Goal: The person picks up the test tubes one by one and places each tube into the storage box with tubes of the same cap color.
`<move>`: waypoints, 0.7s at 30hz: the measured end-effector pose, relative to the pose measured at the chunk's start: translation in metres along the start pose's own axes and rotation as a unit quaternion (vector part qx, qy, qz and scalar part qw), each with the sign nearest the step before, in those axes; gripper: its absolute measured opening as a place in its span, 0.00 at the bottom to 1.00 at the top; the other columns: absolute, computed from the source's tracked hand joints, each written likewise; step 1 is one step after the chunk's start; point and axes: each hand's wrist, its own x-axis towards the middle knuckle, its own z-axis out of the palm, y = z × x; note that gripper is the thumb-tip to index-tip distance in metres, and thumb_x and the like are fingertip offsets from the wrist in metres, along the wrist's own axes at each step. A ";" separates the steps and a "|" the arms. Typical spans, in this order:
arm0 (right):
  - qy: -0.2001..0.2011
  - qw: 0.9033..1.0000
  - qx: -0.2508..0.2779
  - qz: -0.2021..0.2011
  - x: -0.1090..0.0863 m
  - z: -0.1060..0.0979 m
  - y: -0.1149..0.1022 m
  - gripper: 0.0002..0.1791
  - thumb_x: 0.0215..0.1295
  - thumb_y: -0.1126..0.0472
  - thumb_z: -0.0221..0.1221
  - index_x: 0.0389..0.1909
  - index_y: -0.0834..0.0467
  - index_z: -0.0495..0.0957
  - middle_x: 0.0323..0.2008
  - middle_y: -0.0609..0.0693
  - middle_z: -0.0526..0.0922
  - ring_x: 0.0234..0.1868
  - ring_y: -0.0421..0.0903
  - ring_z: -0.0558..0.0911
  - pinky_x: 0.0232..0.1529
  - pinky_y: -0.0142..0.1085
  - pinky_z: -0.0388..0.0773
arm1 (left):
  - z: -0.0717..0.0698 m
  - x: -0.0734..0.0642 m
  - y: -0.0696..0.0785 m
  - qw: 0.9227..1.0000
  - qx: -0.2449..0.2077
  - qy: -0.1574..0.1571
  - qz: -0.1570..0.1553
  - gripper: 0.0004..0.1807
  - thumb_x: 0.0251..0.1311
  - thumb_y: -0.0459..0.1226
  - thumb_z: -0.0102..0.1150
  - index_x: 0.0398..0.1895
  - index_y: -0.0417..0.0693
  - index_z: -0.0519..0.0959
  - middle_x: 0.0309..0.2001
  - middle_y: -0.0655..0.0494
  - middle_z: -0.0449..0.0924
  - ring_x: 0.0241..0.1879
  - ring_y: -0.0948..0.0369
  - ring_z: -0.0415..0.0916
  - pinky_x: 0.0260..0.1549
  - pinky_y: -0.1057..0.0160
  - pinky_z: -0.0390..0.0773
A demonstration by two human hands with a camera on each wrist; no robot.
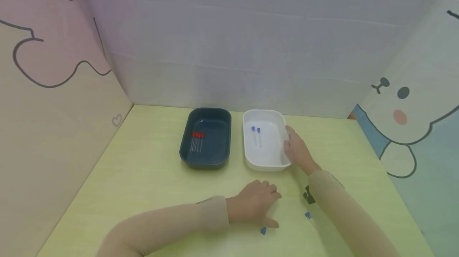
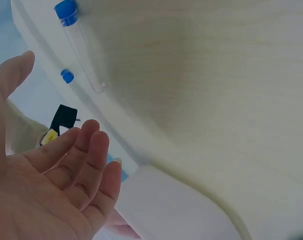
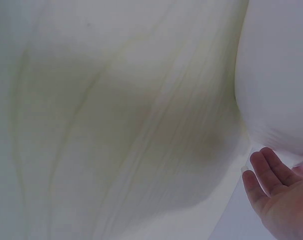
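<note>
My right hand (image 1: 298, 150) grips the right side of a white tray (image 1: 267, 165), fingers (image 3: 265, 172) against its outer wall and thumb at the rim. Inside that tray lie two clear tubes with blue caps (image 1: 258, 130). Held low over the table, my left hand (image 1: 255, 203) has its fingers spread and nothing in them. A blue-capped tube (image 2: 79, 47) lies close to its thumb; in the head view only the blue cap (image 1: 263, 230) shows well. Another blue-capped tube (image 1: 310, 218) lies beside my right forearm.
Left of the white tray stands a dark blue tray (image 1: 206, 165) holding several red-capped tubes (image 1: 198, 135). A small black piece (image 1: 308, 195) shows beside my right sleeve. A pale wall (image 1: 244, 50) rises behind the yellow table (image 1: 150, 177), with printed panels at both sides.
</note>
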 end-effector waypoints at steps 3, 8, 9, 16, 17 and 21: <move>0.002 1.000 0.000 0.000 0.001 0.000 0.001 0.36 0.77 0.63 0.40 0.82 0.64 0.42 0.78 0.70 0.56 0.75 0.71 0.65 0.73 0.63 0.66 | 0.007 -0.003 0.003 1.000 -0.003 -0.010 0.003 0.40 0.55 0.73 0.61 0.60 0.57 0.80 0.48 0.65 0.80 0.40 0.68 0.72 0.33 0.73 0.66; 0.006 1.000 -0.002 -0.001 0.001 0.001 0.001 0.36 0.77 0.63 0.40 0.82 0.65 0.43 0.78 0.70 0.56 0.75 0.71 0.64 0.73 0.64 0.66 | 0.014 -0.008 0.008 1.000 0.003 -0.008 0.008 0.39 0.55 0.74 0.60 0.58 0.57 0.81 0.47 0.64 0.80 0.40 0.67 0.73 0.34 0.72 0.68; 0.005 1.000 -0.002 -0.002 0.001 0.001 0.000 0.36 0.77 0.64 0.40 0.82 0.65 0.43 0.78 0.71 0.56 0.75 0.71 0.64 0.73 0.64 0.66 | 0.015 -0.008 0.009 1.000 0.006 -0.006 0.007 0.39 0.54 0.74 0.60 0.57 0.57 0.81 0.47 0.65 0.80 0.40 0.67 0.73 0.33 0.72 0.67; 0.001 1.000 0.007 -0.010 0.001 0.000 0.001 0.36 0.77 0.63 0.40 0.82 0.66 0.42 0.78 0.71 0.56 0.74 0.72 0.66 0.72 0.64 0.68 | 0.019 -0.008 0.013 1.000 0.020 -0.011 -0.005 0.37 0.54 0.73 0.61 0.55 0.58 0.81 0.46 0.65 0.79 0.40 0.68 0.73 0.33 0.71 0.67; 0.001 1.000 0.006 -0.010 0.001 0.000 0.002 0.36 0.77 0.63 0.40 0.82 0.66 0.42 0.78 0.71 0.56 0.74 0.72 0.66 0.72 0.64 0.68 | 0.019 -0.008 0.013 1.000 0.019 -0.014 -0.005 0.37 0.54 0.72 0.62 0.56 0.58 0.81 0.46 0.65 0.79 0.40 0.68 0.72 0.33 0.71 0.67; 0.002 1.000 0.002 -0.011 0.001 0.000 0.002 0.36 0.77 0.63 0.39 0.82 0.66 0.42 0.78 0.71 0.55 0.74 0.72 0.65 0.72 0.64 0.67 | 0.018 -0.008 0.012 1.000 0.024 -0.017 -0.004 0.32 0.58 0.66 0.65 0.56 0.57 0.81 0.44 0.65 0.80 0.39 0.68 0.72 0.32 0.72 0.65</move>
